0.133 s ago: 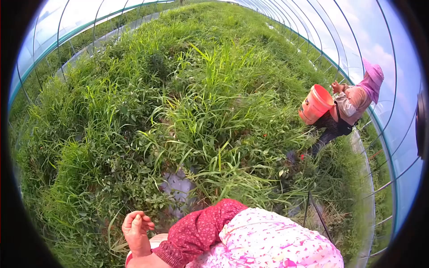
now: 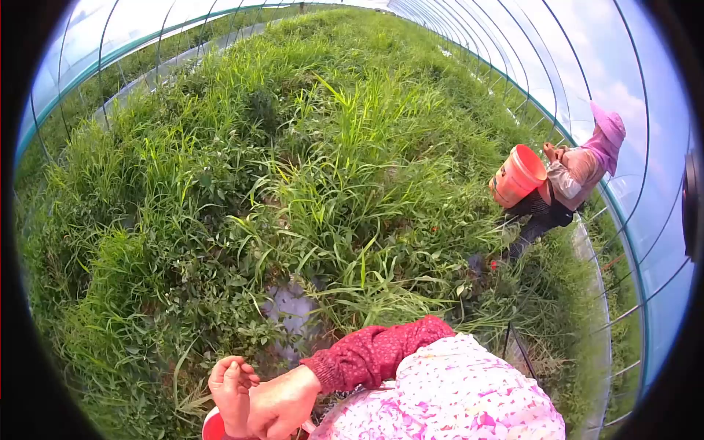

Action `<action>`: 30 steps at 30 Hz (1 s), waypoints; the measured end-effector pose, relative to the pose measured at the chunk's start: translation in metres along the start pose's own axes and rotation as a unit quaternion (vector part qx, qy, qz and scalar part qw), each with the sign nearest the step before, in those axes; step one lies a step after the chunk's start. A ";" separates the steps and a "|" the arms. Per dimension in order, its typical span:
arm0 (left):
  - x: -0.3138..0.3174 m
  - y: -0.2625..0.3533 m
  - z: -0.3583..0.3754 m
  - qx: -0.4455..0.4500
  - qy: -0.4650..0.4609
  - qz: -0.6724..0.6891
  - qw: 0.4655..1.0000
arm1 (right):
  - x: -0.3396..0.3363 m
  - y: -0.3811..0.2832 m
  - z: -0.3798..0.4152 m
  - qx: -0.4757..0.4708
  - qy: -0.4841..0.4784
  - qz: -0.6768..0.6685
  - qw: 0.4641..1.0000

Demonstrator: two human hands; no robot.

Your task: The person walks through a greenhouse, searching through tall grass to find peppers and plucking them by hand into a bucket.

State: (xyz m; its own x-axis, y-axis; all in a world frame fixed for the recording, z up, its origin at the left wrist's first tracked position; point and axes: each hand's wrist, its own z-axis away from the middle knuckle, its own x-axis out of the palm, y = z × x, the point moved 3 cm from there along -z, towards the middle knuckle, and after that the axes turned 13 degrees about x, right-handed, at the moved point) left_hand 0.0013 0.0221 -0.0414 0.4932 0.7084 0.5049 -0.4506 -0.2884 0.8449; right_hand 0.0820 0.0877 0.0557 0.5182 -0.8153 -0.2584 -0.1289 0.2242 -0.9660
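Near bucket edge (image 2: pixel 208 420), both hands (image 2: pixel 283 402)

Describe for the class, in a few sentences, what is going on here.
Among thick green grass and leafy plants, the camera wearer's bare left hand and right hand are close together by a partly hidden red container; whether they hold anything is unclear. Off right, a person in a pink brimmed hat has raised hands beside an orange-red bucket.
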 end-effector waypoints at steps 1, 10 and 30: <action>-0.006 0.007 0.002 0.005 -0.023 -0.016 1.000 | 0.000 0.018 0.012 0.142 -0.071 -0.139 0.977; -0.020 0.045 0.057 -0.044 -0.015 -0.053 0.998 | 0.047 0.245 0.165 0.586 0.239 -0.111 0.766; -0.049 0.056 0.146 -0.085 0.065 0.053 0.993 | 0.084 0.264 0.190 0.621 0.256 -0.061 0.738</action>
State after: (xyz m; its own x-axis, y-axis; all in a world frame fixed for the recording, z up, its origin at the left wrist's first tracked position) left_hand 0.0609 -0.1230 0.0076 0.3405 0.7604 0.5530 -0.6200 -0.2606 0.7401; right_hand 0.2527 0.1797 -0.2189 0.0338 -0.8938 -0.4473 0.9317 0.1901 -0.3095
